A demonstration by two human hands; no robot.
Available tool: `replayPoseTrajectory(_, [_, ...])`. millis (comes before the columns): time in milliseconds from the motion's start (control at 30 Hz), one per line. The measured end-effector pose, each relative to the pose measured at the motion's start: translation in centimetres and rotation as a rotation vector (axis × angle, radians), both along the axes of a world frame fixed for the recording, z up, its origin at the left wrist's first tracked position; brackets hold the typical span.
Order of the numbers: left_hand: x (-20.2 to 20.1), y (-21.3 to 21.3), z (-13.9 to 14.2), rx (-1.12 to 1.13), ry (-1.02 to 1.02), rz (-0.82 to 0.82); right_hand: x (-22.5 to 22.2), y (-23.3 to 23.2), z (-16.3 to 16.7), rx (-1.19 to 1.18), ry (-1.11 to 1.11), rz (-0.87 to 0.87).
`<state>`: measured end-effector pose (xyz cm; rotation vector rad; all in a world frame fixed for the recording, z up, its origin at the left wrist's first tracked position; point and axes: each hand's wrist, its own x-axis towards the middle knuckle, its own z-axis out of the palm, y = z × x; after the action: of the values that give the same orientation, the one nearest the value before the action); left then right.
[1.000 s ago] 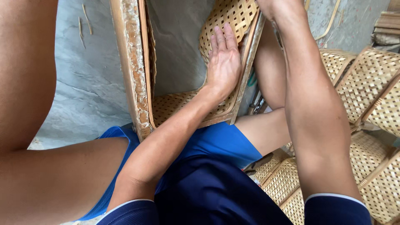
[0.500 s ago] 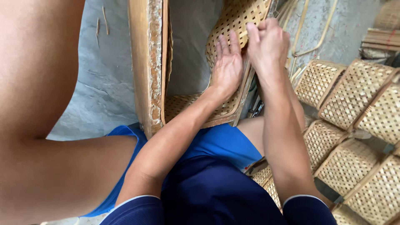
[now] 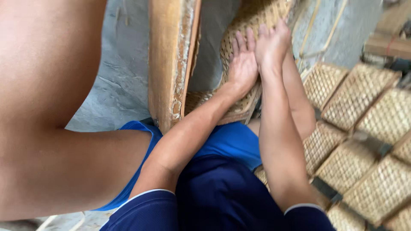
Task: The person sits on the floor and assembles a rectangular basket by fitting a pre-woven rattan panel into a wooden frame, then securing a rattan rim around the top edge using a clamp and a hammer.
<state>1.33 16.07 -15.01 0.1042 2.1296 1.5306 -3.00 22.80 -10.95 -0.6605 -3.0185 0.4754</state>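
The left hand (image 3: 242,68) lies flat on the woven panel (image 3: 239,51), fingers (image 3: 241,42) spread straight and open, palm pressing the cane weave. The right hand (image 3: 271,42) sits just beside it, touching the same panel near its right edge, fingers curled down onto the weave; whether they pinch a strand or only press cannot be told.

The panel is set in a wooden frame (image 3: 171,64) that stands tilted between the person's knees, its lower edge resting against the blue shorts (image 3: 229,141). The frame's thick side rail runs up the middle of the view, worn and pale along one edge. Both forearms reach forward from dark sleeves with white trim.

To the right, a stack of small woven squares (image 3: 364,128) with wooden borders lies on the floor (image 3: 115,94), well apart from the hands. The floor is grey concrete. A few thin cane strips (image 3: 319,30) lie beyond the panel.
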Motion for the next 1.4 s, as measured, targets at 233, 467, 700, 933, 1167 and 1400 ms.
replayPoseTrajectory(233, [0.4,-1.3,0.9,-0.067,-0.007,-0.013,-0.8,-2.1,2.1,-0.194,-0.223,-0.148])
replayPoseTrajectory(467, [-0.5,-3.6,3.2,0.359,0.238,0.129,-2.2,-4.5,4.7,-0.132,-0.031,-0.140])
replayPoseTrajectory(700, [0.6,-7.8,12.2,-0.102,0.214,-0.349,-1.3,-8.1,11.5,-0.331,0.126,-0.478])
replayPoseTrajectory(933, [0.6,-8.3,15.0,0.688,-0.230,0.252,-0.7,-7.5,14.7,0.021,-0.131,-0.230])
replayPoseTrajectory(1167, [1.4,-6.7,14.7,0.602,-0.376,0.294,-0.9,-6.3,14.0,0.177,-0.150,-0.076])
replayPoseTrajectory(1400, [1.8,-5.6,13.1,0.433,-0.208,0.182,1.5,-1.8,14.1,0.109,-0.339,0.069])
